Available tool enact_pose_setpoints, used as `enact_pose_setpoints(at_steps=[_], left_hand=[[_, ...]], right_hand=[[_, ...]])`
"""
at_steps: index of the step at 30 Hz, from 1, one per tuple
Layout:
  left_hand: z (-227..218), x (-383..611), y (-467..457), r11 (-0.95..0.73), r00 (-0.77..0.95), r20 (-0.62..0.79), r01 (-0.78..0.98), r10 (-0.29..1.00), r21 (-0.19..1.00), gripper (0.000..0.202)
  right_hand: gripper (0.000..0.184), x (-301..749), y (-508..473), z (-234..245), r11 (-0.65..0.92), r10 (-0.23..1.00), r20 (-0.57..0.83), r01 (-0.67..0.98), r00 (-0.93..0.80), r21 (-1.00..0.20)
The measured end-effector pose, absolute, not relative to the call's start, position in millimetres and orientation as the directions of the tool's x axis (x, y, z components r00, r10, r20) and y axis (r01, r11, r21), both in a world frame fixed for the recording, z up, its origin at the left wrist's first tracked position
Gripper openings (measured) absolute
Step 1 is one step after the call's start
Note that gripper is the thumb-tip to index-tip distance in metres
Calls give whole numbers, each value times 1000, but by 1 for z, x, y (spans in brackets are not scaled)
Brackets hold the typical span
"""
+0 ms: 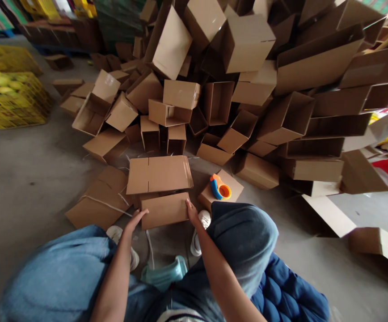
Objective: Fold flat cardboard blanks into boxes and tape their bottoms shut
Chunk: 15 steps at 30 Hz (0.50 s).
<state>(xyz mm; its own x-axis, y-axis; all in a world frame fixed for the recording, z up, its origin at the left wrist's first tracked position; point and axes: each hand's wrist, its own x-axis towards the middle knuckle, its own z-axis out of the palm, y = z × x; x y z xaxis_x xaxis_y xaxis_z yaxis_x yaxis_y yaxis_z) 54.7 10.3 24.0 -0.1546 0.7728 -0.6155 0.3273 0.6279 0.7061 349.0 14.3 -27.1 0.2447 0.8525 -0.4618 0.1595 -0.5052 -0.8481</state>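
Left hand gripping left edge of a small cardboard carton; right hand pinching its right edge, both grips closing on cardboard. Carton sitting low between the knees, just before flattened cartons. Orange-and-blue tape dispenser resting on a box to the right. Open boxes heaping up beyond.

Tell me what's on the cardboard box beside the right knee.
An orange and blue tape dispenser sits on the box. The patch beneath it is covered; the knee hides part of the near side.
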Motion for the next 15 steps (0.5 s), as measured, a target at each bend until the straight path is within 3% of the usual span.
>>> enact_pose_setpoints(at_steps=[15], left_hand=[[17,49,5,611,-136,-600,287,789,738,36]], right_hand=[[37,347,14,-25,-521,842,-471,172,263,-836]])
